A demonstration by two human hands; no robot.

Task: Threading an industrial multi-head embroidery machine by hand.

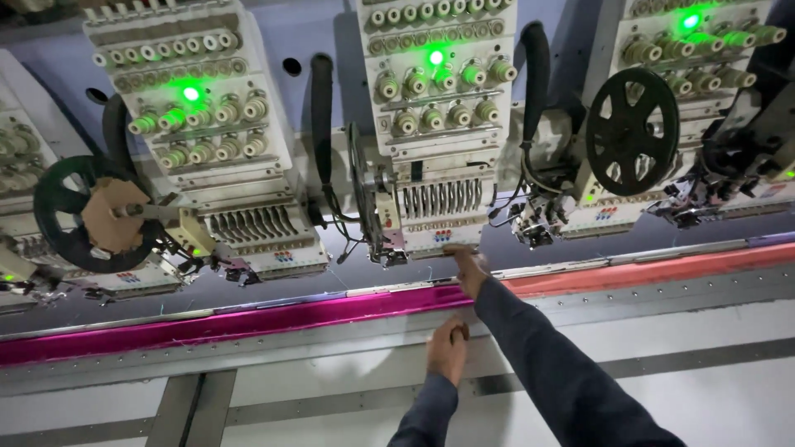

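My right hand, in a dark sleeve, reaches up to the underside of the middle embroidery head. Its fingertips are at the needle area just above the magenta fabric strip. Whether they pinch anything is hidden. My left hand is lower. Its fingers are curled and rest against the grey metal frame rail beneath the fabric, and I see nothing in it.
More embroidery heads stand left and right, with green lights, thread tension knobs and black sequin reels. To the right the fabric strip turns orange-red. A white table panel lies below the rail.
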